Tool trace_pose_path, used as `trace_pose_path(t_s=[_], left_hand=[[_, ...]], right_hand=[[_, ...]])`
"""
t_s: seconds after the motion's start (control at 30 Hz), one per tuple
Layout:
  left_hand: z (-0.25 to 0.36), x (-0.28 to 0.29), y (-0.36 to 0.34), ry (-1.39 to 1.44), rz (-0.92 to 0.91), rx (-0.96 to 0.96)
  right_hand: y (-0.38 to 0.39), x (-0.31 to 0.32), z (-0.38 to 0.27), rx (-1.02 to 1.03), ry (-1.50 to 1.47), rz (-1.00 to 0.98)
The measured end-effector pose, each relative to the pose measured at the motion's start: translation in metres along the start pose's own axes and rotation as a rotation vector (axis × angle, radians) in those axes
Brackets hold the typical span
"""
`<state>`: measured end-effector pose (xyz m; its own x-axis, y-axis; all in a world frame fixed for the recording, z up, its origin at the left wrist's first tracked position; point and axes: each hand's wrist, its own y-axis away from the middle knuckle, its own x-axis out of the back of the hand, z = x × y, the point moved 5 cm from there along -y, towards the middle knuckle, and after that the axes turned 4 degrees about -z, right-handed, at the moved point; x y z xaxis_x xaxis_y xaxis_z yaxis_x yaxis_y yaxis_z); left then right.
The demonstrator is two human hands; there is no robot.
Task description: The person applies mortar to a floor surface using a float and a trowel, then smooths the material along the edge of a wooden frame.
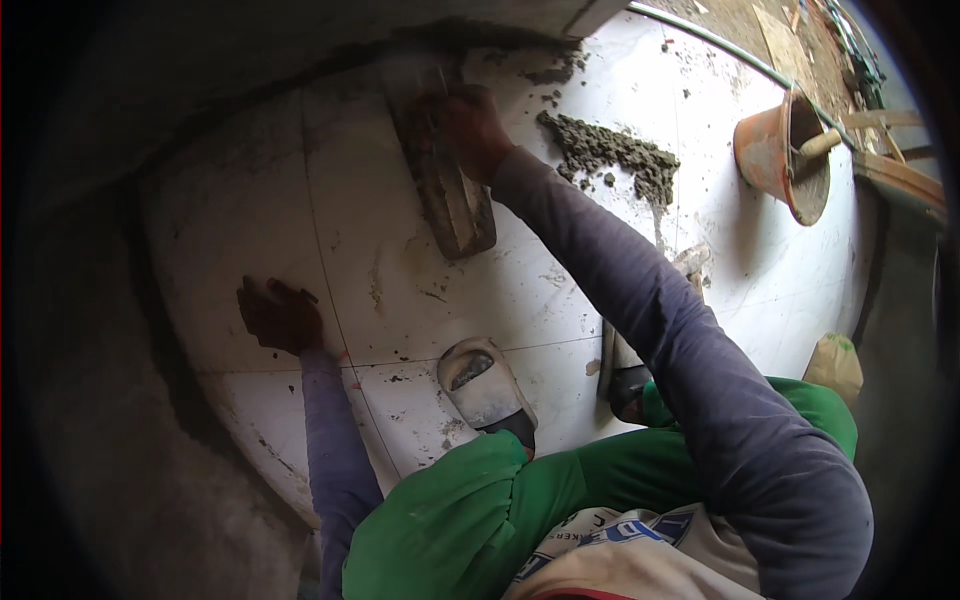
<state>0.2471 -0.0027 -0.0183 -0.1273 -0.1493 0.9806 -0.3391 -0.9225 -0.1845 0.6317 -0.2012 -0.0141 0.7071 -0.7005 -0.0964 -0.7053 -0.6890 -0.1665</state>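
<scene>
Trowel [465, 218]: under right hand [465, 132], long axis from wall [290, 45] toward sandal [488, 388]
Grip: right hand holding trowel; left hand [280, 316] spread, farther

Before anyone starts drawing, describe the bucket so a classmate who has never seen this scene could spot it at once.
Find the white tiled floor, then the dark, crumbly mortar heap in the picture's upper half. Go right from that heap to the bucket. Unlike the grey heap, it is orange-brown and round-mouthed, with a pale handle poking out.
</scene>
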Motion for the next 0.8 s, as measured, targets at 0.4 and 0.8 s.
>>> trace_pose_path(t_s=[0.4,0.8], left_hand=[[-0.017,-0.015,-0.009,-0.142,-0.093,-0.078],[-0.073,-0.005,-0.044,-0.259,-0.315,-0.187]], right_hand=[[0.088,0.114,-0.037,-0.561,0.084,0.369],[0.085,0.208,-0.132,-0.567,0.520,-0.374]])
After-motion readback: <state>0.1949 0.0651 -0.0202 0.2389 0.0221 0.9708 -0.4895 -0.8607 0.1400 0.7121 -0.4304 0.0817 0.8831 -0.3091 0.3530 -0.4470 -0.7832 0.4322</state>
